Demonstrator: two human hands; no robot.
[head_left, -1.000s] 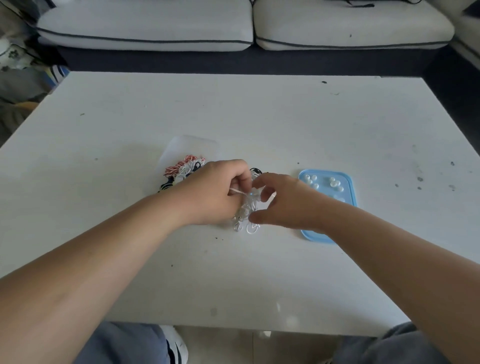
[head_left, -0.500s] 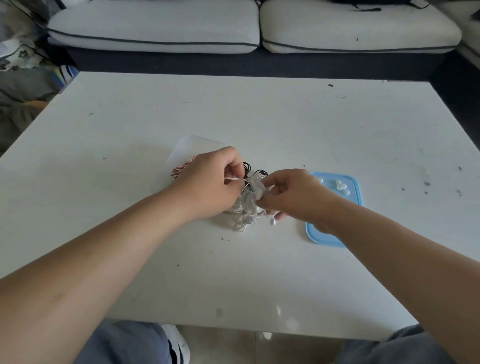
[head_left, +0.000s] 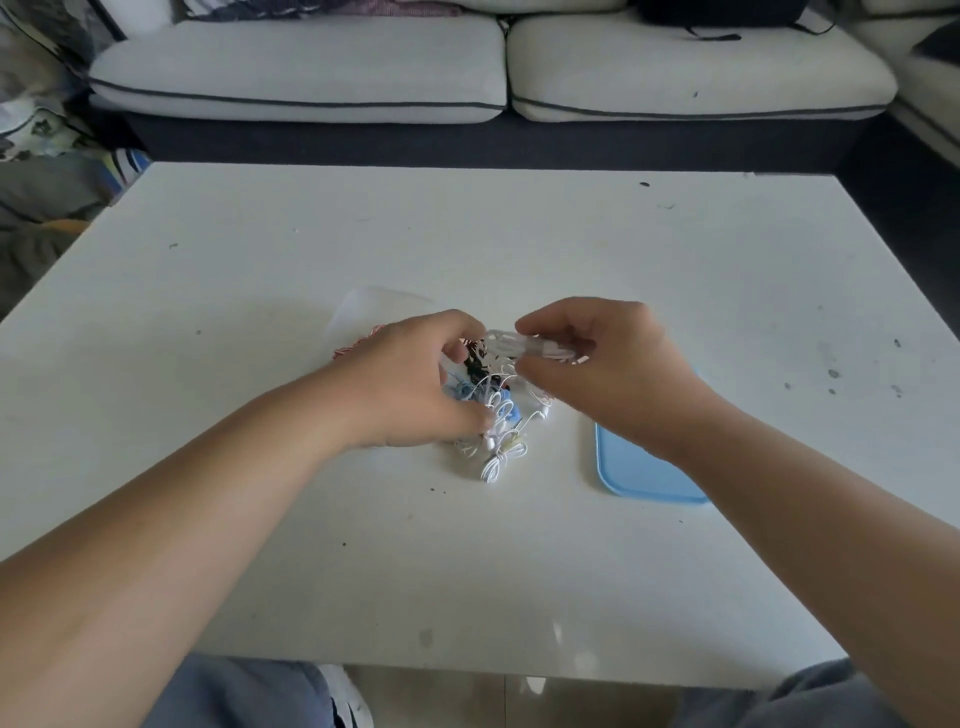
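White cord bundle (head_left: 508, 344) between both hands (head_left: 410, 384) (head_left: 608, 364)

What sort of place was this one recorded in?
Probably a home living room: a cushioned sofa stands behind a white table, with a tangle of cords and a blue tray on it.

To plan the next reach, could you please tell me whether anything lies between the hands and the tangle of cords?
Nothing visible: the left hand touches the tangle of cords, the right hand pinches a clear bundle above it.
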